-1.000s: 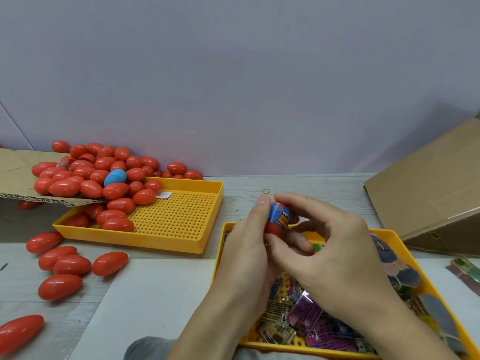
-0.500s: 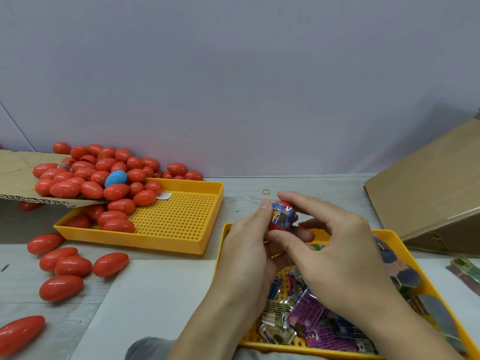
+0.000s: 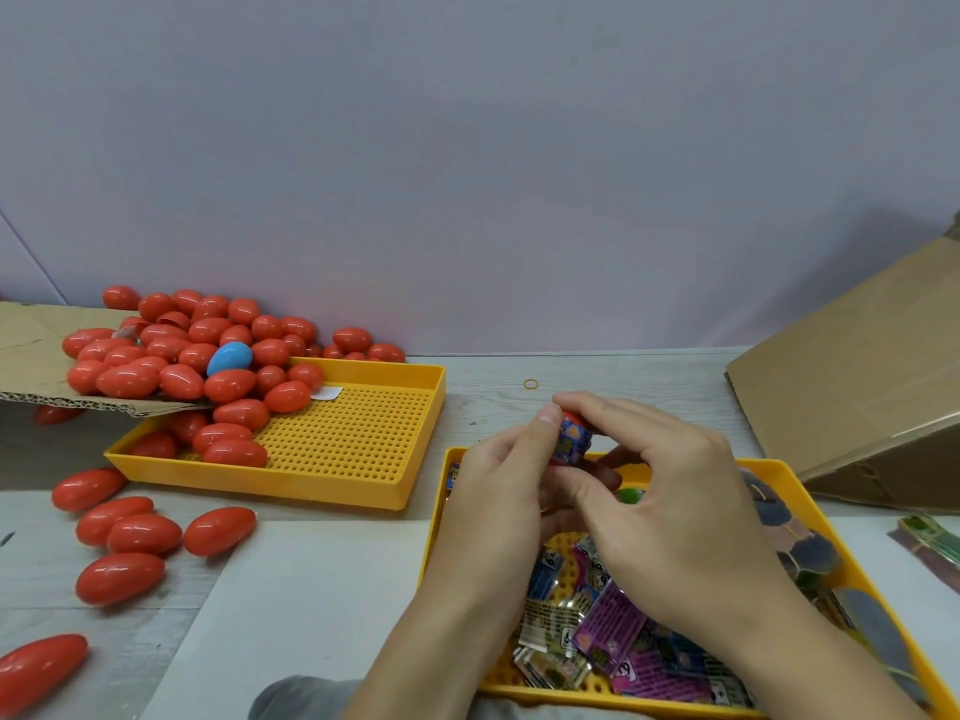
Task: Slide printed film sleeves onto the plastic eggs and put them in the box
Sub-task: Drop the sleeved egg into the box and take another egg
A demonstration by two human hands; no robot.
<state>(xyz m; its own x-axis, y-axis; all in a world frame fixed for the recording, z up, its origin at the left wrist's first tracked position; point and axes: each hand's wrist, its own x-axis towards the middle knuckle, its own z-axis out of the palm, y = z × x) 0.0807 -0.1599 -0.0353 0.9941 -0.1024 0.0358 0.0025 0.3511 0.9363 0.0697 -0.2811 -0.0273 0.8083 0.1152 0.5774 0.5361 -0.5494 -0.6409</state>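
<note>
Red plastic shows only at the tip of the egg point(image 3: 572, 440), pinched between both sets of fingers above the far rim of the sleeve tray point(image 3: 789, 472). Since a second ago the blue printed sleeve point(image 3: 571, 443) has crept further along the egg, so less bare red remains; the sleeving looks nearly finished, and boxing would follow. The left hand point(image 3: 498, 491) has its thumb pressed to the sleeve's near side, fingers curled under the egg. The right hand point(image 3: 670, 517) arches over it, forefinger on the tip, thumb beneath. Loose sleeves point(image 3: 613, 631) lie below the wrists. Left of the fingers sit bare eggs point(image 3: 171, 356) heaped in another tray point(image 3: 363, 439); right, the cardboard box point(image 3: 852, 376).
</note>
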